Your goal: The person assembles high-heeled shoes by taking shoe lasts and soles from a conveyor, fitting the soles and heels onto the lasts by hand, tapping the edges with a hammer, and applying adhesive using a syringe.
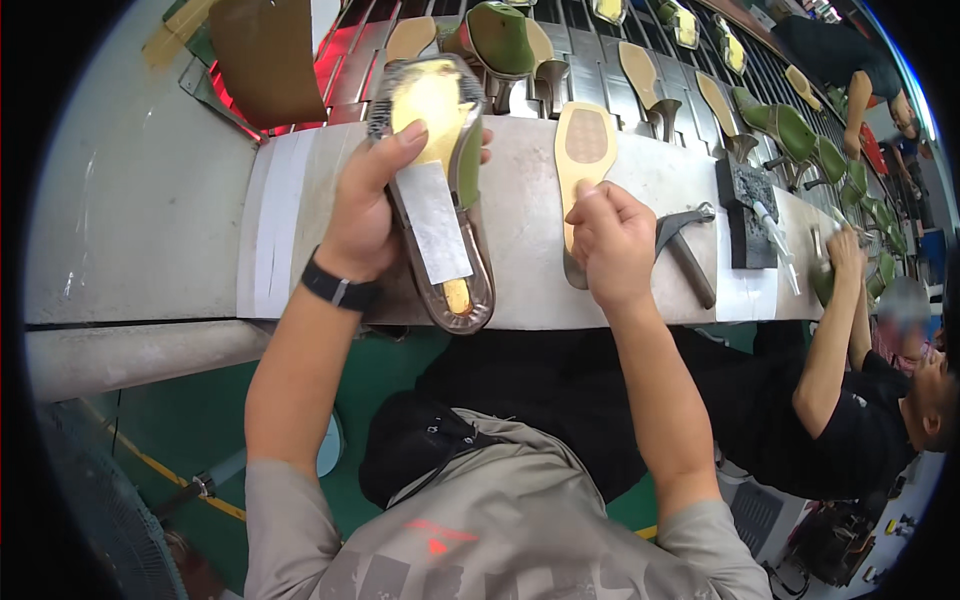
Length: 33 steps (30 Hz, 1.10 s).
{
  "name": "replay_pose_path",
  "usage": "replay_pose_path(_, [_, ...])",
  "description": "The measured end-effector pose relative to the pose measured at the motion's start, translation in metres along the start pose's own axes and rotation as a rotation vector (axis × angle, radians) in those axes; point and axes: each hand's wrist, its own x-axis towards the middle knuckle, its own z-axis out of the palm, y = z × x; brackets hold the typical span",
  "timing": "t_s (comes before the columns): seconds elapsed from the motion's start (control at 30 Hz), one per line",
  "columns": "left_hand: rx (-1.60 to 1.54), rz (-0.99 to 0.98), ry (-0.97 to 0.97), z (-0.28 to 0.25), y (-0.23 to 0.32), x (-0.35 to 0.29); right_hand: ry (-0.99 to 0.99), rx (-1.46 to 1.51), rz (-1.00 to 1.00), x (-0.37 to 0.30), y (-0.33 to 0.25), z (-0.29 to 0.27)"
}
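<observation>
A conveyor of dark metal slats runs beyond both hands, carrying green shoe forms, more beige soles with dark heels, and a few pieces with pale yellow bottoms. Nearer, a long pale desk stretches beneath the hands and out to either side of them. Well to the right of the right hand, a co-worker in black reaches toward the far end of it, one arm extended; another person in dark clothing leans in farther beyond. A brown board stands beyond the left hand and to its left.

The shoe is in the left hand, which wraps it from the side, thumb across the pale yellow bottom, fingertips showing at the opposite edge. Its toe end points away from the wrist, a grey-white strip lies along its middle, and the bronze-brown rim ends closest to the body. Left of that hand lies a white sheet.

The insole, beige with a tan patch, is under the right hand, whose thumb and curled fingers close narrowly at its waist; whether it is lifted I cannot tell. Farther right of this hand sits a black block; between them lies a hammer. Just past the block is a slim white tool
</observation>
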Motion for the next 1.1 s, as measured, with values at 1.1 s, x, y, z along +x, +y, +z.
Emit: replay_pose_path(1.1, [-0.283,0.031,-0.065,0.009,-0.03,0.033,0.174,0.176,0.06,-0.158,0.021,-0.044])
